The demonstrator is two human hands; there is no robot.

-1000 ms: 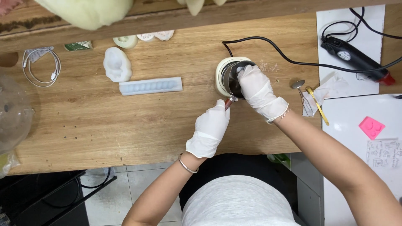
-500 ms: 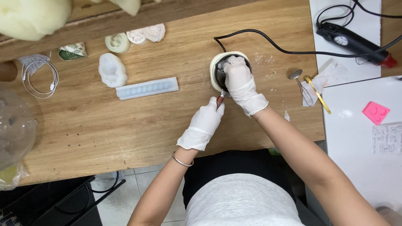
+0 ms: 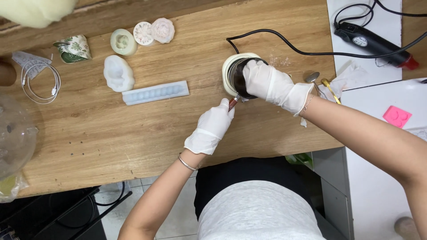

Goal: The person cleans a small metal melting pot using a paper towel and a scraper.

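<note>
On the wooden table (image 3: 133, 129), the white-gloved right hand (image 3: 271, 84) lies cupped over the top of a small dark pot (image 3: 238, 80), which sits on a round cream warmer base (image 3: 227, 73). The white-gloved left hand (image 3: 212, 126) pinches the pot's reddish-brown handle (image 3: 232, 103) just below it. A long white silicone mould (image 3: 155, 92) lies well apart to the left.

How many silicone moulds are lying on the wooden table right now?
5: a long tray mould, a white oval mould, and three small round ones at the far edge. None appears hidden.
</note>
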